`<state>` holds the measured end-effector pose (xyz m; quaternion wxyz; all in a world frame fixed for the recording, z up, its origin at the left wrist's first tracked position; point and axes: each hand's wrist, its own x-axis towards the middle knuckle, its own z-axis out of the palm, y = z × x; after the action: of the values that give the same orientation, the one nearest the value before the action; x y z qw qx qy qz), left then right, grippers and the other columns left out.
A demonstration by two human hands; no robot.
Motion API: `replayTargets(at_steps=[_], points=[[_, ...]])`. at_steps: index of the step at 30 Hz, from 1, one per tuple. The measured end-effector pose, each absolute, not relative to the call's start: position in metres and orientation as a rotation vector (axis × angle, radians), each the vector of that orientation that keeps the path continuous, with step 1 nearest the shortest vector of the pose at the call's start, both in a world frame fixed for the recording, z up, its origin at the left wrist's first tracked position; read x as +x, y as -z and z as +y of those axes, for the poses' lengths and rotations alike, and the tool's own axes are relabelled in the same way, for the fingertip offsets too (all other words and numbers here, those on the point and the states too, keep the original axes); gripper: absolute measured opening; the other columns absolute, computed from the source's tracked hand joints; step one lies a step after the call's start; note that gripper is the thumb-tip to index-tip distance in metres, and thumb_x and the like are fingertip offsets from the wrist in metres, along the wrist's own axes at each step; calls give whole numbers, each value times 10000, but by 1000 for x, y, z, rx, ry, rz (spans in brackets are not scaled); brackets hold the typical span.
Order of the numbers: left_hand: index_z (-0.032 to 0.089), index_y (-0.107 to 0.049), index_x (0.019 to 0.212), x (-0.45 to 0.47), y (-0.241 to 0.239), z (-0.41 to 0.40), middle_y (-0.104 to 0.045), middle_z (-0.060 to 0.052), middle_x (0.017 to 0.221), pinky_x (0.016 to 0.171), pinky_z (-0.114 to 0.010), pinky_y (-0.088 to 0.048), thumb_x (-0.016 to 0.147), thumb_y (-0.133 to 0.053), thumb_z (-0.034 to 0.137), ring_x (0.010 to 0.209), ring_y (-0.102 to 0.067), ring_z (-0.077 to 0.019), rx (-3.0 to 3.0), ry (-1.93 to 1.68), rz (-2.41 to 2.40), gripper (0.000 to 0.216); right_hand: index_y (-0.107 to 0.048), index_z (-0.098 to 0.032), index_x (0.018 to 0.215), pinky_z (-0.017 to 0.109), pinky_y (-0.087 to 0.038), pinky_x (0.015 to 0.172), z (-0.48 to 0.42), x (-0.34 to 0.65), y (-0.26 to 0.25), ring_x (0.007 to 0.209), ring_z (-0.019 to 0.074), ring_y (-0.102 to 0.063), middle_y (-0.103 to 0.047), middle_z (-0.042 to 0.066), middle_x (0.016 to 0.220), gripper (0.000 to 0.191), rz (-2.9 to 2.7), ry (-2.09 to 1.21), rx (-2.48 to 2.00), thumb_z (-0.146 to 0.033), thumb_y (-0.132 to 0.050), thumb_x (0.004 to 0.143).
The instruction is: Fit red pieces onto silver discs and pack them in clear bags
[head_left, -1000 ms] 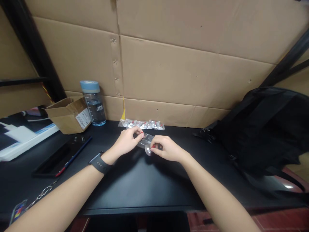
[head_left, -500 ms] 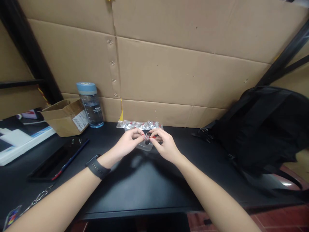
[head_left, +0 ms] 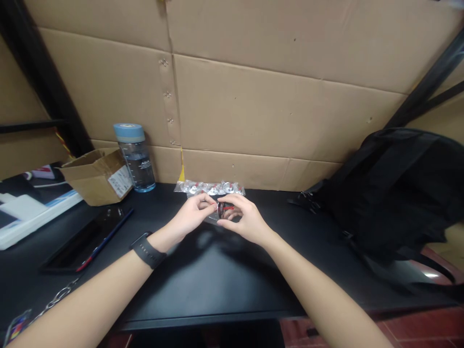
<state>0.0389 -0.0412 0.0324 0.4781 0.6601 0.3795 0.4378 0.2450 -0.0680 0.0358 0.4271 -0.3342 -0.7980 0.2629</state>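
Note:
Between my hands, above the table, is a small shiny round disc (head_left: 221, 210) with a thin red part (head_left: 228, 208) sticking out to its right. My left hand (head_left: 193, 215), with a black watch on the wrist, pinches the disc's left side between thumb and fingertips. Around its rim curves my right hand (head_left: 246, 217), index finger at the top and thumb at the bottom, the other fingers bent behind the red part. A clear plastic bag (head_left: 213, 219) lies under the hands, partly hidden. Just behind them is a row of clear-wrapped shiny round pieces (head_left: 212, 188) with red bits.
A water bottle (head_left: 137, 162) and an open cardboard box (head_left: 96, 179) stand at the back left. Nearer on the black table (head_left: 203, 285) lie a dark tablet (head_left: 87, 239) and a chain (head_left: 60, 295). At right sits a black backpack (head_left: 391, 203); a cardboard wall (head_left: 271, 106) closes the back.
My right thumb and index finger have left their pinch at the red part and spread to the disc's rim. My left hand keeps its pinch in nearly the same place.

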Motion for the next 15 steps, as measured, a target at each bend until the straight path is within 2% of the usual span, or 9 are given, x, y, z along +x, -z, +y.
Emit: replayTargets(at_steps=[4, 8, 11, 15], points=[[177, -625, 886, 38, -33, -40, -738, -62, 917, 870, -348, -503, 871, -668, 441, 922, -701, -239, 1690, -1034, 912, 268, -627, -261, 1306, 304, -632, 754, -66, 247, -36, 789, 119, -689, -597, 83, 1278, 484, -2022, -633, -868, -249, -769, 843], [207, -634, 951, 27, -32, -36, -719, -60, 973, 887, -376, -469, 972, -519, 450, 935, -670, -249, 2147, -920, 1080, 270, -652, -257, 1245, 312, -601, 755, -66, 250, -41, 944, 185, -666, -639, 76, 1211, 460, -2098, -470, -942, -212, -782, 806], [221, -654, 990, 17, -28, -34, -719, -76, 1020, 909, -397, -436, 991, -488, 388, 967, -656, -268, 2522, -710, 1182, 235, -655, -255, 1232, 349, -580, 833, -64, 254, -41, 1039, 218, -641, -638, 79, 1196, 459, -2165, -409, -980, -182, -776, 796], [241, -680, 1061, 14, -23, -34, -718, -77, 1108, 933, -368, -427, 974, -505, 307, 1062, -644, -260, 2698, -481, 1058, 206, -652, -232, 1232, 383, -533, 960, -60, 259, -37, 1032, 205, -643, -623, 80, 1194, 457, -2238, -364, -1022, -139, -755, 796]])
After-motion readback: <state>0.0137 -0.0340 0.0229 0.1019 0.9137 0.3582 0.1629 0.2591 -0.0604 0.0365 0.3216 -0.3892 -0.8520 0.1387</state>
